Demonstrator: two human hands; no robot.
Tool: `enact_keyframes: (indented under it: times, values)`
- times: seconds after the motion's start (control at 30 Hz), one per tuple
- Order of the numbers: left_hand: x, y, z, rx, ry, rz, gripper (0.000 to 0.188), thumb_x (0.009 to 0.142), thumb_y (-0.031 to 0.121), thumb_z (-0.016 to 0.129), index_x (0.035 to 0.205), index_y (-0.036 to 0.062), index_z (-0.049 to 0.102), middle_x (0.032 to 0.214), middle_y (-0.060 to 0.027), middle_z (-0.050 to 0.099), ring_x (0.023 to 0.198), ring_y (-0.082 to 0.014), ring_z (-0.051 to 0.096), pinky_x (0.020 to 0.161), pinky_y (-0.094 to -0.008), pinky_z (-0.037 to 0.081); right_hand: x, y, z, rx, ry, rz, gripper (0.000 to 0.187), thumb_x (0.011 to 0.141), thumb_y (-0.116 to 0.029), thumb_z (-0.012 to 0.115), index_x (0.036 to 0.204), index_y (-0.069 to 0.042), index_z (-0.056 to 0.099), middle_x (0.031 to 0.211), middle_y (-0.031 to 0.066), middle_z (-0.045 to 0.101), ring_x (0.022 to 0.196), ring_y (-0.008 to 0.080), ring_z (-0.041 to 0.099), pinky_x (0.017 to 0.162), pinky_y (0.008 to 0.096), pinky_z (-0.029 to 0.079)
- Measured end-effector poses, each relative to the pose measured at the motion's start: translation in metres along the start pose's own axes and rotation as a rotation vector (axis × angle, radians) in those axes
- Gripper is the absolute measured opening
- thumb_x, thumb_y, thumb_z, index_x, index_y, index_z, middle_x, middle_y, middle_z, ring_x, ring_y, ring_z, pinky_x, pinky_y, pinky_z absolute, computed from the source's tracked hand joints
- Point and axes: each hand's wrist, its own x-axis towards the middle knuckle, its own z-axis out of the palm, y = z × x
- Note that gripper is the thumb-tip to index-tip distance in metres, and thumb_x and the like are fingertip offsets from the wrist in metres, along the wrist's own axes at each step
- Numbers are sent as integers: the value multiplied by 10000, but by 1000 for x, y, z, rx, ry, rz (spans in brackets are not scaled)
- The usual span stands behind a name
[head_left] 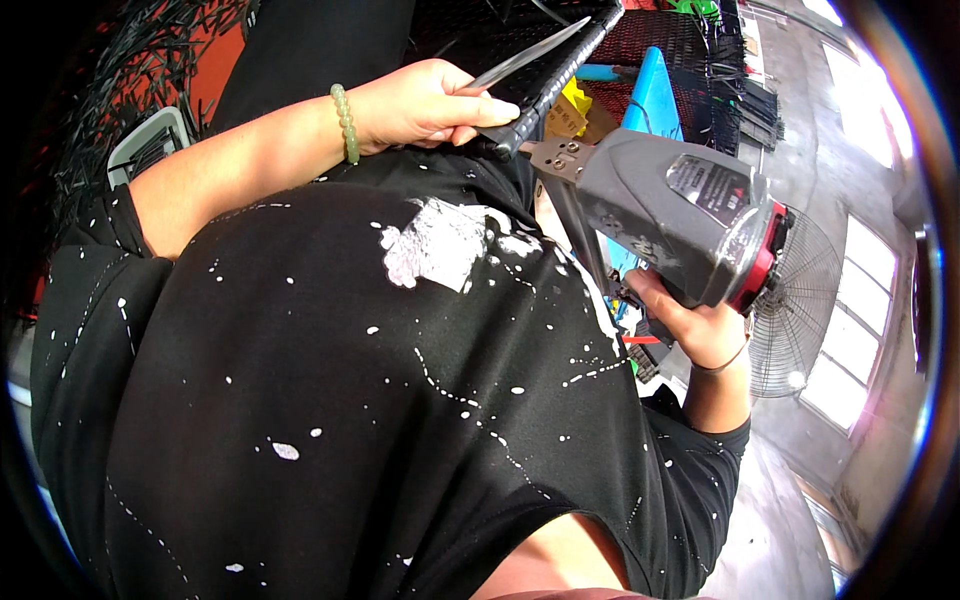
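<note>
1. Left hand [425, 105]: fingers curled, the thumb extended and pressing a flat dark strip [535, 52] near the end of a black woven edge [565, 85]; the strip's free end points up and to the right.
2. Right hand [705, 330]: gripping the handle of a grey power tool [670, 200]; the tool's body hides some of the fingers.
3. The tool lies between the hands, its metal nose directed at the woven edge just beside the left thumb; whether they touch cannot be told.
4. Green bead bracelet [345, 122]: worn on the left wrist.
5. Surroundings: a blue panel [655, 90] beyond the tool; a round fan [810, 300] to the right; loose black strips [110, 90] at upper left.
</note>
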Motion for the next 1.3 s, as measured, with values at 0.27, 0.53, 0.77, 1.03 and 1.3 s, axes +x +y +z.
enact_keyframes:
  times: [0.27, 0.53, 0.77, 1.03, 1.3]
  values:
    - [0, 1, 3, -19, -2, 32, 345, 898, 290, 621, 632, 74, 582, 491, 40, 461, 378, -15, 342, 369, -190, 244, 9, -15, 5, 247, 87, 157, 438, 709, 34, 757, 1102, 47, 564, 1021, 109, 643, 926, 176, 624, 816, 305, 508]
    - [3, 1, 6, -1, 10, 40, 373, 897, 299, 619, 604, 76, 561, 483, 41, 451, 372, -19, 343, 366, -192, 245, 16, -33, -10, 193, 23, 241, 439, 709, 26, 760, 1103, 39, 568, 996, 100, 655, 907, 159, 627, 814, 292, 503]
    - [-2, 8, 9, -23, 35, 38, 385, 892, 300, 625, 585, 79, 556, 472, 42, 443, 371, -17, 340, 367, -192, 244, 19, -46, -18, 81, 7, 167, 429, 703, -22, 774, 1080, 29, 577, 982, 102, 658, 867, 154, 631, 796, 290, 500]
    - [-3, 6, 6, -27, 3, 50, 386, 892, 300, 626, 585, 76, 559, 472, 42, 445, 370, -18, 333, 370, -189, 237, 21, -45, -25, -14, -8, 34, 456, 703, -34, 781, 1100, 21, 563, 985, 93, 653, 883, 157, 626, 804, 293, 497]
    - [-6, 6, 3, -37, -11, 50, 370, 899, 295, 616, 606, 76, 563, 488, 38, 457, 374, -18, 346, 367, -187, 243, 21, -48, -22, 80, -6, 138, 468, 712, -46, 778, 1117, 26, 554, 1001, 97, 648, 904, 162, 620, 813, 304, 495]
